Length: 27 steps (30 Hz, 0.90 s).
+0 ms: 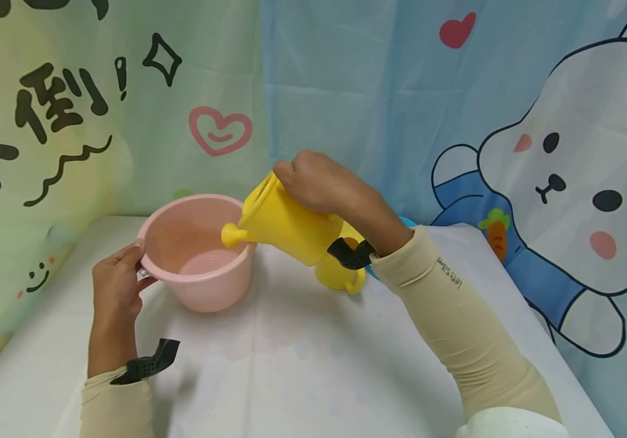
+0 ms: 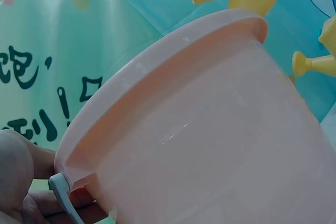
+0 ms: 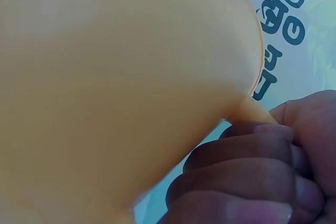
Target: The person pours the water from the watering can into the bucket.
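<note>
A pink plastic bucket (image 1: 211, 295) stands on the white table at the left, its inside partly visible. My left hand (image 1: 116, 286) grips its rim at the left, thumb above and fingers below, beside the handle's end (image 2: 62, 195) in the left wrist view. Over the bucket's right side, a yellow watering can (image 1: 297, 228) is tilted with its spout (image 1: 233, 235) down at the rim. My right hand (image 1: 324, 182) holds the can, and the right wrist view has the fingers (image 3: 241, 182) curled round its handle. No water shows leaving the spout.
Another yellow vessel with a small handle (image 1: 337, 275) stands behind the right wrist, partly hidden. Behind it, a blue object (image 1: 407, 222) shows only at its edge. A printed cloth backdrop (image 1: 335, 91) rises behind the white-covered table (image 1: 291, 365).
</note>
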Tool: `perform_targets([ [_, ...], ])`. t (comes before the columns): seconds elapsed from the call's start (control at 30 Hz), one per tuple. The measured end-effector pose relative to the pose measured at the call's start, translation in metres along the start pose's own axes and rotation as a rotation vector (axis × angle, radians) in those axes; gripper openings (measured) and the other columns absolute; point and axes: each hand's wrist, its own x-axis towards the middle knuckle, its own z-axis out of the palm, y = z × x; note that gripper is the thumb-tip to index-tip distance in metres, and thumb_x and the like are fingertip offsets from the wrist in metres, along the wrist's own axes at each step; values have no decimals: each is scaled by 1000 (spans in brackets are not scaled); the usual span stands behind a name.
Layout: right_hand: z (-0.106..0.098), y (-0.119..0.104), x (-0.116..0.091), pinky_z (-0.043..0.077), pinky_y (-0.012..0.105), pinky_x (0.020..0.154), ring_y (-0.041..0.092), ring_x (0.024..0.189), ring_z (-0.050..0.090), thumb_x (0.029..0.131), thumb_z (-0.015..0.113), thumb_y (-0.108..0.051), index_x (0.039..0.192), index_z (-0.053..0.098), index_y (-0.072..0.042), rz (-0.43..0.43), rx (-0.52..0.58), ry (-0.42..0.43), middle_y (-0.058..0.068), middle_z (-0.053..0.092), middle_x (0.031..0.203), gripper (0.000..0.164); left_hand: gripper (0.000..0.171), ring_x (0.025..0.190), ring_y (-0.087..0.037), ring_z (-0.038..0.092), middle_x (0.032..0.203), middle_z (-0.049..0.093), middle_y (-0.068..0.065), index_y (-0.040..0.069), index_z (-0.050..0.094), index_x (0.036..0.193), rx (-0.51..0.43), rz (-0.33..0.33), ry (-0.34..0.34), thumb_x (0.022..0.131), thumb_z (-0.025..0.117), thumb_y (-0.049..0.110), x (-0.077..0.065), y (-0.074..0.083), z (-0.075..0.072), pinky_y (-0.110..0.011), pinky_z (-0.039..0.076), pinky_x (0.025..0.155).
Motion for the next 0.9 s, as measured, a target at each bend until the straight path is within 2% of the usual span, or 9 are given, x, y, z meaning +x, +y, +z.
perform_targets([
  [0.43, -1, -1, 1, 37, 29, 58, 20, 59, 45, 102, 27, -35, 83, 51, -5, 24, -12, -4, 6, 44, 73, 43, 50, 97, -18, 55, 117, 56, -5, 7, 58, 135, 33, 3, 5, 96, 60, 38, 0, -2, 1, -22, 56, 64],
  [0.7, -1, -4, 4, 42, 29, 58, 22, 64, 53, 102, 27, -35, 88, 54, -5, 27, -6, -12, 8, 50, 78, 43, 49, 96, -17, 56, 114, 57, -5, 5, 59, 134, 20, 20, 0, 96, 60, 37, 0, -1, 0, -22, 56, 63],
  [0.9, -2, -3, 5, 41, 30, 59, 22, 64, 51, 103, 27, -35, 86, 53, -4, 28, -10, -15, 8, 47, 77, 43, 49, 94, -18, 56, 113, 57, -5, 4, 59, 133, 21, 28, -1, 96, 60, 36, 1, -2, 0, -23, 57, 63],
])
